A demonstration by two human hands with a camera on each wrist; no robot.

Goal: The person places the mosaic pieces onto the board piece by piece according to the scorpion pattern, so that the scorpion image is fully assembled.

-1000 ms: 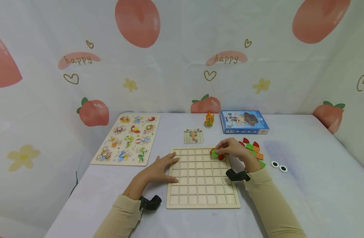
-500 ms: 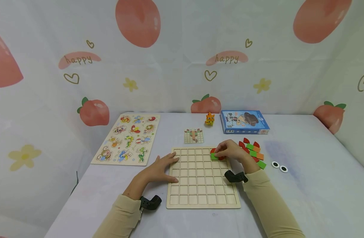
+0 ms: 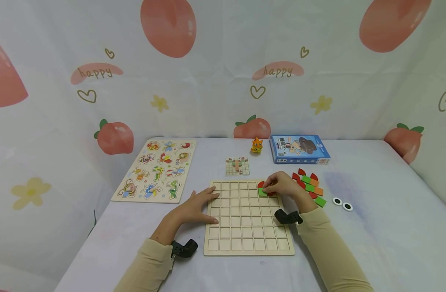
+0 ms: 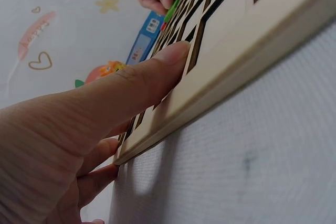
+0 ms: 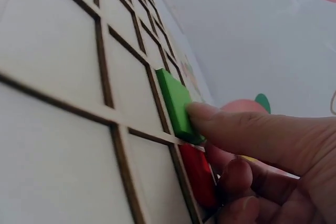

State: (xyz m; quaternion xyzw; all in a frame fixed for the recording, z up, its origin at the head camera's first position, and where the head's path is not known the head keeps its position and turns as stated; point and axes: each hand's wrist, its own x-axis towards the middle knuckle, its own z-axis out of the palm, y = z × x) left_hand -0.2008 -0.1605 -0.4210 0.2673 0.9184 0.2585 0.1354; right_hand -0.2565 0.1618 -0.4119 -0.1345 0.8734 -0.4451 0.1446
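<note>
A pale wooden grid board (image 3: pixel 249 253) lies flat before me. My left hand (image 3: pixel 195 209) rests on its left side with fingers spread; in the left wrist view, the thumb (image 4: pixel 157 64) lies over the rim. At the upper right cells, my right hand (image 3: pixel 286 185) pinches a green square tile (image 5: pixel 176 102) between thumb and fingers. This tile overlaps a second-row cell and stands slightly raised in the right wrist view. Just behind it sits a red quarter-round piece (image 3: pixel 261 185). Another red piece (image 5: pixel 198 174) lies in the adjacent cell, partly hidden by the fingers.
Loose red, green and orange pieces (image 3: pixel 309 188) lie right of the board, beside two eye discs (image 3: pixel 337 201). Behind stand a pattern card (image 3: pixel 237 166), an orange figurine (image 3: pixel 257 146) and a blue box (image 3: pixel 299 150). An insect picture board (image 3: pixel 154 170) lies at left.
My right hand has shifted slightly toward me, bringing the green tile down and turning it in line with the grid. The last half second shows almost no motion; my left hand stays put.
</note>
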